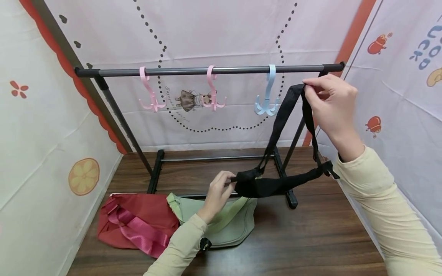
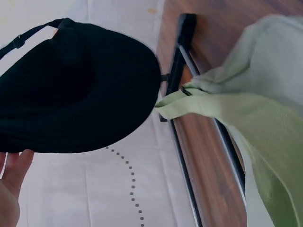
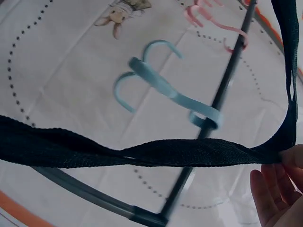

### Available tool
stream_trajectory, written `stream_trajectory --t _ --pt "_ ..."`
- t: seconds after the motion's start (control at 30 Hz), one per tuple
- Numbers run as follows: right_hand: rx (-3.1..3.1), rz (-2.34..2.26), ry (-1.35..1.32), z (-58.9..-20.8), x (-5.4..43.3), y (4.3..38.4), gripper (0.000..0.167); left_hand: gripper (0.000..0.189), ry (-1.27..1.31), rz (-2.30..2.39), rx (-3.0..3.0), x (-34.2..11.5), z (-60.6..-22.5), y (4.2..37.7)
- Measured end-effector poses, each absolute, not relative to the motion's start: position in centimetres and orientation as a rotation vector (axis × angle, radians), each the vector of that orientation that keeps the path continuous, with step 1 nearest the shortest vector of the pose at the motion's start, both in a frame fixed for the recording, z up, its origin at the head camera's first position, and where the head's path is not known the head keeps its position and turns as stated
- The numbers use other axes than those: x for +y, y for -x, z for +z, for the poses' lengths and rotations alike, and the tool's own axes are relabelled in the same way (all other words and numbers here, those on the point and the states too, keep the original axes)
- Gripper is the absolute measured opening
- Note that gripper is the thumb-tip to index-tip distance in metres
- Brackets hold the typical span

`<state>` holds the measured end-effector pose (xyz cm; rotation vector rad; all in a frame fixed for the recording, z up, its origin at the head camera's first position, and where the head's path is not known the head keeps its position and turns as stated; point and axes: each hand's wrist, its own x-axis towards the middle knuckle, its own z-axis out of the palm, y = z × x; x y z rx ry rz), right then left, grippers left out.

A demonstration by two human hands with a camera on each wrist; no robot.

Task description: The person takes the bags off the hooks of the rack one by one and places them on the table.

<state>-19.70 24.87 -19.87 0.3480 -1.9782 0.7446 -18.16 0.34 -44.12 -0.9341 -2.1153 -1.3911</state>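
A black shoulder bag [image 1: 272, 186] hangs in the air in front of the right part of a clothes rack. Its strap [image 1: 284, 115] is raised into a loop, and my right hand [image 1: 333, 101] pinches the top of that loop, right of the light blue hook [image 1: 267, 92]. Lower down, my left hand [image 1: 218, 191] grips the bag's left end. Seen from the left wrist, the bag's rounded body [image 2: 94, 90] spreads out flat, with the fingers at its lower edge. The right wrist view shows the strap [image 3: 199, 152] passing in front of the blue hook [image 3: 170, 92].
Two pink hooks [image 1: 152, 96] hang on the rack's black bar [image 1: 241, 70], left of the blue one. On the wooden surface [image 1: 310, 230] lie a red bag [image 1: 145, 209] with a pink strap and a light green bag [image 1: 238, 226], partly behind my left arm. Printed cloth walls surround the rack.
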Motion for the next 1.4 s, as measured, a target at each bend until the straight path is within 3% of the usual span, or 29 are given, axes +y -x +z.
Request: stream_trajectory --t 0.23,0.57,1.1,1.3,1.4 --pt "-2.088 0.697 -0.271 -22.0 25.7 22.0 0.019 0.009 0.926 -1.429 -2.104 -0.3 -44.9 17.8" --pt "-2.388 0.669 -0.241 -26.0 26.5 24.0 0.021 0.010 0.837 -1.479 -2.103 -1.2 -41.8 15.5" --pt "-2.595 0.881 -0.228 -30.6 28.9 19.5 0.026 0.012 0.737 -1.477 -2.076 -3.0 -41.7 15.8" --pt "-2.565 1.194 -0.163 -34.7 32.0 18.3 0.032 0.010 0.700 -1.558 -2.020 -3.8 -41.1 15.8" --pt "-2.475 1.436 -0.127 -37.5 33.2 17.7 0.027 0.009 0.682 -1.569 -2.014 -4.2 -40.9 16.0"
